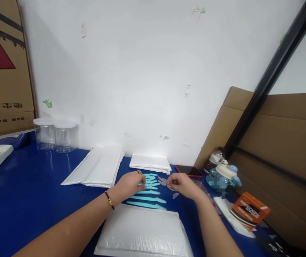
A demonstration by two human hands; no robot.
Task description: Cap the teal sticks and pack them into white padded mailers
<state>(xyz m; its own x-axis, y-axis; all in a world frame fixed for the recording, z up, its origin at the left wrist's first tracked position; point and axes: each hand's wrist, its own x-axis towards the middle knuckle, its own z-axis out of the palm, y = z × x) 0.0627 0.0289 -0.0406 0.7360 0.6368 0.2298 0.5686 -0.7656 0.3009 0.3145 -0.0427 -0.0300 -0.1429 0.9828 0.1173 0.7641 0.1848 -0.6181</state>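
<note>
Several turquoise knife-shaped pieces (pixel 149 198) lie in a column on the blue table, most with pale caps at their right ends. My left hand (pixel 133 184) is over the left side of the upper pieces, its fingers curled; what they grip, if anything, is hidden. To the right, my right hand (pixel 178 181) has its fingertips pressed together beside a few loose translucent caps (pixel 163 181); anything between them is too small to name. One more cap (pixel 175 195) lies just below. A white padded envelope (pixel 144 230) lies in front, between my forearms.
Padded envelopes (pixel 96 166) are stacked at the back left, smaller ones (pixel 150 162) at the back middle. Two clear jars (pixel 65 137) stand at the left. A phone (pixel 189 171), a bottle (pixel 222 176) and an orange box (pixel 250 210) are at the right.
</note>
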